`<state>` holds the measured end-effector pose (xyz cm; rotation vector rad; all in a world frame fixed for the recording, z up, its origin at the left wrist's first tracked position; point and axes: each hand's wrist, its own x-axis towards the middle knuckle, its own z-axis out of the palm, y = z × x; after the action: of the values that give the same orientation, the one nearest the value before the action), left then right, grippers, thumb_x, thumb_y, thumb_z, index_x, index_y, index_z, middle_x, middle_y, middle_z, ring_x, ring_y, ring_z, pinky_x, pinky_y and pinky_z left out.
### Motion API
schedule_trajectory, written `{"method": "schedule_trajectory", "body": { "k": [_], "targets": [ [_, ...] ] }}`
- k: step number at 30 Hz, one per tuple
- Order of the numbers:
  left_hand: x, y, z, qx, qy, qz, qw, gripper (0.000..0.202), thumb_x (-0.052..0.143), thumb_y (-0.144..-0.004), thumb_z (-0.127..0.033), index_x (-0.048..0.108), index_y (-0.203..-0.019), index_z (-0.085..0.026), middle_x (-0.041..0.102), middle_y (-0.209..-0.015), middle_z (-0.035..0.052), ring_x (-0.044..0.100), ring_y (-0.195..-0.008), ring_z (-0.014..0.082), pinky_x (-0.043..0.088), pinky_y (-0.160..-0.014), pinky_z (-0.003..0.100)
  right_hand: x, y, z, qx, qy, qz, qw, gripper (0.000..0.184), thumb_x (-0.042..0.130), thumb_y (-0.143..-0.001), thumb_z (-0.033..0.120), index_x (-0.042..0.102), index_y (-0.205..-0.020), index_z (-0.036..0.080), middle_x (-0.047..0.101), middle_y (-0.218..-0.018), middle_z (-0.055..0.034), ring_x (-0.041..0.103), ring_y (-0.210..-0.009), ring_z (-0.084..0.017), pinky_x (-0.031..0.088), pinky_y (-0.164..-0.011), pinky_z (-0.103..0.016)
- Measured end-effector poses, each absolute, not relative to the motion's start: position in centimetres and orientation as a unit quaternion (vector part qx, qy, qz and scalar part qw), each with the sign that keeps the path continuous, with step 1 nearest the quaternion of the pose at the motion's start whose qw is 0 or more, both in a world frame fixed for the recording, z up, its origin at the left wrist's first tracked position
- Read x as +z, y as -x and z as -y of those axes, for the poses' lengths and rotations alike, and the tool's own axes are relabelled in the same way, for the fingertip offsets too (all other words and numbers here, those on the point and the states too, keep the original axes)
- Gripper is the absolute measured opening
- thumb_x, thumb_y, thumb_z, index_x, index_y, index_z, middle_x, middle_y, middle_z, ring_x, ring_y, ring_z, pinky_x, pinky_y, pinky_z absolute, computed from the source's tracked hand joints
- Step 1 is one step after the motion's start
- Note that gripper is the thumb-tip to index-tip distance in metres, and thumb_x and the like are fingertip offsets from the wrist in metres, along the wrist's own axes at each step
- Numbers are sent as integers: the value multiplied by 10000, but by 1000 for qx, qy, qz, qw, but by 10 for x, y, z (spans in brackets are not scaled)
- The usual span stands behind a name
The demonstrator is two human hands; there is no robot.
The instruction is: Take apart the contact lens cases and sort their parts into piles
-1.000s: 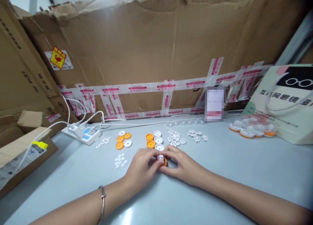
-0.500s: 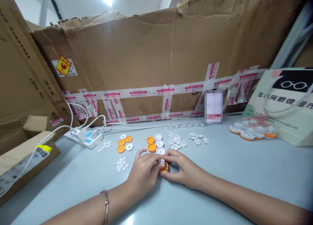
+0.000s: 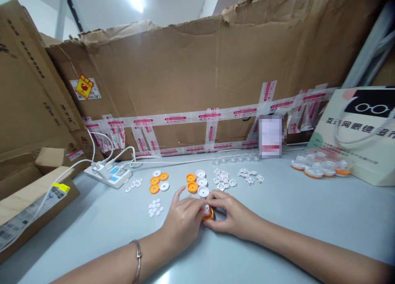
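Note:
An orange round plastic cup [image 3: 211, 215] sits low over the table between my two hands. My right hand [image 3: 231, 213] curls around it, with thumb and forefinger against its far and near sides. Inside its rim shows a small white openwork piece [image 3: 206, 208]. Thumb and forefinger of my left hand [image 3: 184, 218] are closed on this white piece, and they cover part of it and the cup's left side. Just beyond my fingers stand white cups [image 3: 203, 192] and orange cups [image 3: 192, 187] in two short columns.
Orange and white rings [image 3: 154, 188], small white discs [image 3: 156, 208], white pronged pieces [image 3: 134, 183] and white openwork pieces [image 3: 222, 178] lie in groups. Clear domes [image 3: 236, 157] line the back. Finished-looking rounds [image 3: 321, 166] sit by a paper bag [image 3: 364, 152]. A power strip [image 3: 108, 175] is left.
The view has shifted slightly. My left fingertips have moved a little on the white piece, and more of the orange cup's rim shows. Both hands stay at the cup.

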<state>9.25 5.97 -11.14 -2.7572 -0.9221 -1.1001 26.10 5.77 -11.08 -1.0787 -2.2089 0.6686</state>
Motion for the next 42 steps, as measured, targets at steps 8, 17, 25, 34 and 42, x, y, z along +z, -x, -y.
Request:
{"method": "schedule_trajectory", "body": {
  "k": [8, 17, 25, 34, 42],
  "targets": [
    [-111, -92, -58, -365, 887, 280, 38, 205, 383, -817, -62, 537, -896, -172, 660, -696, -18, 616, -620, 102, 310, -988, 461, -110, -262, -58, 246, 402, 833, 290, 84, 598, -693, 219, 626, -745, 159, 533, -740, -19, 517, -727, -136, 412, -685, -243],
    [-111, -93, -59, -367, 890, 269, 25, 198, 378, -817, -60, 538, -858, -170, 660, -688, -25, 609, -594, 82, 348, -971, 418, -112, -264, -58, 263, 387, 831, 301, 87, 602, -693, 234, 635, -736, 165, 538, -734, -16, 523, -723, -132, 415, -683, -234],
    [-105, -90, -62, -406, 873, 268, 29, 220, 385, -824, -66, 511, -970, -172, 666, -720, 4, 623, -619, 97, 405, -940, 414, -111, -264, -59, 256, 378, 835, 305, 93, 610, -672, 212, 638, -748, 167, 561, -754, -20, 534, -735, -140, 419, -702, -248],
    [-95, -86, -67, -420, 813, 377, -141, 131, 532, -805, -211, 580, -921, -175, 655, -842, 24, 610, -714, 113, 501, -780, 306, -108, -267, -58, 283, 378, 826, 307, 210, 657, -641, 255, 656, -834, 173, 605, -805, -41, 548, -802, -170, 434, -763, -288],
    [-65, -81, -68, -453, 759, 401, -242, 126, 603, -755, -235, 644, -856, -170, 675, -837, 21, 621, -783, 131, 504, -745, 253, -108, -272, -58, 349, 391, 788, 323, 520, 693, -619, 388, 606, -1065, 135, 576, -843, -66, 553, -783, -169, 449, -749, -316]
  ]
}}
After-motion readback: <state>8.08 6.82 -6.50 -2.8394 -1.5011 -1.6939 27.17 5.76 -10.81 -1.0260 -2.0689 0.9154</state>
